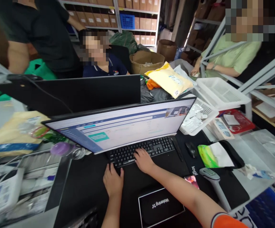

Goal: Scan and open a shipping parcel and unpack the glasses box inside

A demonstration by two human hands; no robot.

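left hand (113, 181) at 7 o'clock off the keyboard (141, 151), palm down on the black table (85, 186), fingers loosely spread, tips touching the keyboard's front-left edge, gripping nothing. keyboard sits dead centre, just under the monitor (120, 126). right hand (144, 160) lies flat on the keys near the middle, fingers extended, nothing held. typing looks to be the step: i'd bring the left hand fully onto the keys and keep wrists low. mouse (191, 148) at 3 o'clock, scanner (210, 175) at 4 o'clock, both untouched, near the right forearm.
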